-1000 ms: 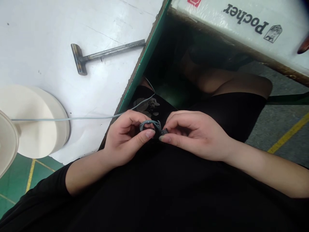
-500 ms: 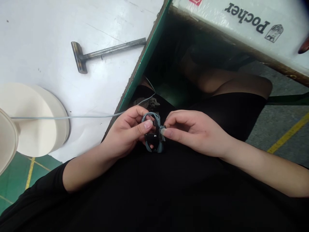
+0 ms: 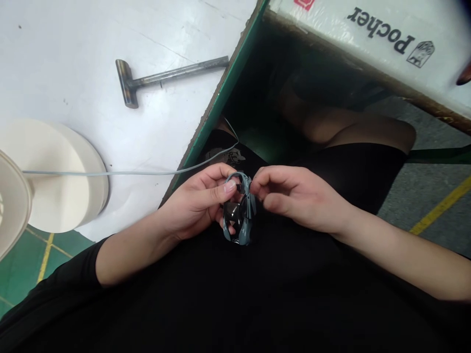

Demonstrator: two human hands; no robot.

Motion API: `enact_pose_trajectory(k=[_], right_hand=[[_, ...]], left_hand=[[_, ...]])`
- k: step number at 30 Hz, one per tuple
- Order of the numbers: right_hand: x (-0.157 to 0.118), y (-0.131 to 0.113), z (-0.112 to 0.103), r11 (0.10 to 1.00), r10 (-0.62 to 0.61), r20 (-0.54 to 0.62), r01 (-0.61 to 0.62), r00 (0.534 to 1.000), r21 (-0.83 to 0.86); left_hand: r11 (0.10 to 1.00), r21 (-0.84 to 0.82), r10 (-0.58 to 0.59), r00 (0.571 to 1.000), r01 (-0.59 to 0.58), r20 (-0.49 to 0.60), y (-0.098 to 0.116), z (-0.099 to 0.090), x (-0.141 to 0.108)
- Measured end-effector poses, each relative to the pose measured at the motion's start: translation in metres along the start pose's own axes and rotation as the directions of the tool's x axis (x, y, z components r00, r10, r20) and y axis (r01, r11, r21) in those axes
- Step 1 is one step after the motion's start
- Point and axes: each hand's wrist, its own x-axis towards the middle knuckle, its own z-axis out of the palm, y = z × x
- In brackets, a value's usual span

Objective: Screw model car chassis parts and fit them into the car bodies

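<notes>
**Hammer (image 3: 154, 78) and cable spool (image 3: 69, 206) on the surface (image 3: 176, 127)**
The hammer lies beyond the spool, whose cable runs right to a cable loop (image 3: 241, 230) between the left hand (image 3: 193, 208) and right hand (image 3: 298, 198); a carton (image 3: 331, 44) sits far right.

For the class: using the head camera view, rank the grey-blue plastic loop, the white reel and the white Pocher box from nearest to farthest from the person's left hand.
Starting from the person's left hand:
1. Grey-blue plastic loop: in the fingers, to the hand's right.
2. White reel: on the white surface, far left.
3. White Pocher box: top right, beyond the green edge.
</notes>
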Motion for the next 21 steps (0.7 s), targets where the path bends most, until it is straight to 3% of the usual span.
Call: enact_pose_trajectory(k=[8, 16, 21], right_hand=[[0.0072, 0.0009, 0.002, 0.994, -0.006, 0.004, 0.007, 1.0, -0.112], [0.0037, -0.0024, 0.002, 0.999, 0.043, 0.025, -0.042, 0.999, -0.023], [0.0003, -0.0032, 0.0027, 1.0, 0.028, 0.025, -0.028, 0.999, -0.005]], left_hand=[[0.998, -0.034, -0.046, 0.995, 0.05, 0.094, -0.0023, -0.0014, -0.0014], [0.999, 0.023, -0.029, 0.998, 0.027, 0.055, 0.0008, -0.0001, -0.0004], [0.993, 0.105, 0.048, 0.999, -0.046, -0.016, 0.0019, 0.0002, 0.0001]])
